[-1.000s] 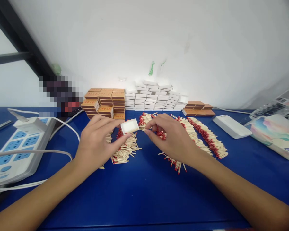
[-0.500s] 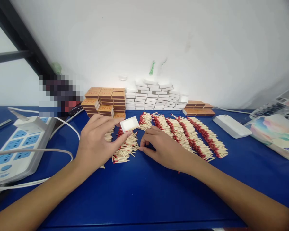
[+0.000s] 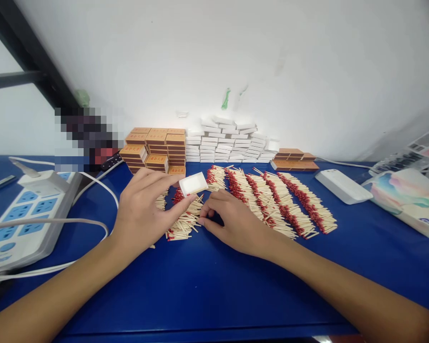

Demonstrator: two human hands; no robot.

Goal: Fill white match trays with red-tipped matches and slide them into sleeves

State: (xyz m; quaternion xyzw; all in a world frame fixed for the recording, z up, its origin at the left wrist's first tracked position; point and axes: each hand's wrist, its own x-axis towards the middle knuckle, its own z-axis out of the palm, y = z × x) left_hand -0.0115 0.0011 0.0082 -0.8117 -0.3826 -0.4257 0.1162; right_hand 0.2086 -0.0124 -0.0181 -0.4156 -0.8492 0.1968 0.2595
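Between its thumb and fingers, my left hand (image 3: 143,207) holds a small white matchbox tray (image 3: 193,184), tilted so its hollow inside faces me. The tray is above a loose heap of red-tipped matches (image 3: 182,228). My right hand (image 3: 232,219) has its thumb and index finger pinched at the right edge of that heap, touching the stick ends. Whatever lies between those fingertips is too small to make out. Several slanting rows of matches (image 3: 286,205) lie behind and to the right of this hand, partly covered by it.
Orange matchboxes (image 3: 157,138) are stacked at the back left, beside piled white trays (image 3: 221,143). More matchbox covers (image 3: 295,166) lie at the back right, near a white power bank (image 3: 343,186) and a tissue pack (image 3: 407,200). A power strip (image 3: 39,214) with cables occupies the left.
My right hand has moved slightly left, its fingertips now against the loose match heap. My left hand keeps the tray in nearly the same place.
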